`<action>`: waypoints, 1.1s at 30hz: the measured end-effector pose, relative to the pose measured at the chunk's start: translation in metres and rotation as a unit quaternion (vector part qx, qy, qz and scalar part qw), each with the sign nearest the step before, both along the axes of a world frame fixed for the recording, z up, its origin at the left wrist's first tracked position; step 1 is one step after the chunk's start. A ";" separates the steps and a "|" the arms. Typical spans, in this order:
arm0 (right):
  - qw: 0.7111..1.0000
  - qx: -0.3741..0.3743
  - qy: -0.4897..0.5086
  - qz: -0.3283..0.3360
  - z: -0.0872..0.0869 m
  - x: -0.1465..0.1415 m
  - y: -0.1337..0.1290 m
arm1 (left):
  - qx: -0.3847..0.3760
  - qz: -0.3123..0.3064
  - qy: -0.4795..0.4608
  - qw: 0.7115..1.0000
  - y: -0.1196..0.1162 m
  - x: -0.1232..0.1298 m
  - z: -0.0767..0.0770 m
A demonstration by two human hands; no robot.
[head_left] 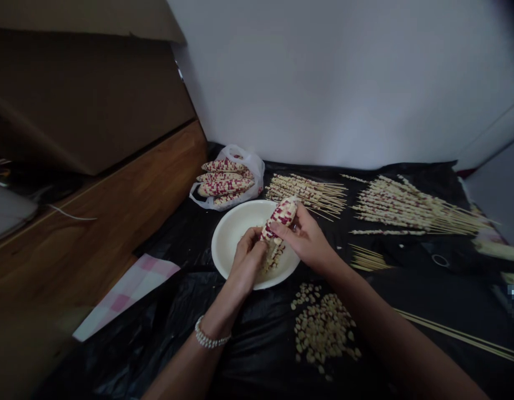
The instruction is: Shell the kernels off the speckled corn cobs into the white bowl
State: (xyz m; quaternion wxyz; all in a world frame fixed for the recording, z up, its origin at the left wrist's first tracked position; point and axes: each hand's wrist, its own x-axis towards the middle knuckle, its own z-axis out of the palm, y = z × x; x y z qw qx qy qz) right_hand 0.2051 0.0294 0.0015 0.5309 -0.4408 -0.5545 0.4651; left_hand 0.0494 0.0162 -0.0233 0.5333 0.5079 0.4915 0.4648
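Both hands are on one ear of corn [284,214] with white and dark red kernels, tilted above a white bowl [220,247]. My right hand [309,239] wraps round it from the right, thumb across its front. At the ear's lower end, my left hand [249,253] is closed, its fingers and thumb pressed against the kernels; the fingertips are partly hidden. Loose kernels [273,261] lie in the bowl below. A pile of more kernels [326,328] is spread on the black plastic sheet in front of my right forearm.
Behind the bowl, a plastic bag [255,166] holds several corn ears [226,186]. Skewers threaded with kernels [311,191] lie at the back, with another bunch [394,205] farther right. Bare sticks [367,258] rest nearer. A pink checked cloth or paper piece [127,289] lies left, beside a wooden board [157,172].
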 end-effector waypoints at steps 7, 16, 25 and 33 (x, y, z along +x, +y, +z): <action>1.000 0.007 -0.006 -0.010 0.006 0.004 -0.001 | 0.024 -0.007 -0.010 1.000 -0.002 0.002 0.003; 0.999 0.005 -0.029 -0.012 0.003 0.001 -0.001 | 0.032 0.012 0.025 0.999 -0.001 0.003 -0.002; 0.999 0.015 -0.035 -0.022 0.006 0.003 -0.001 | 0.030 -0.002 0.018 0.999 -0.004 0.004 0.004; 0.999 0.001 -0.037 -0.022 0.006 0.003 -0.001 | 0.037 -0.001 0.024 0.999 0.000 0.003 -0.003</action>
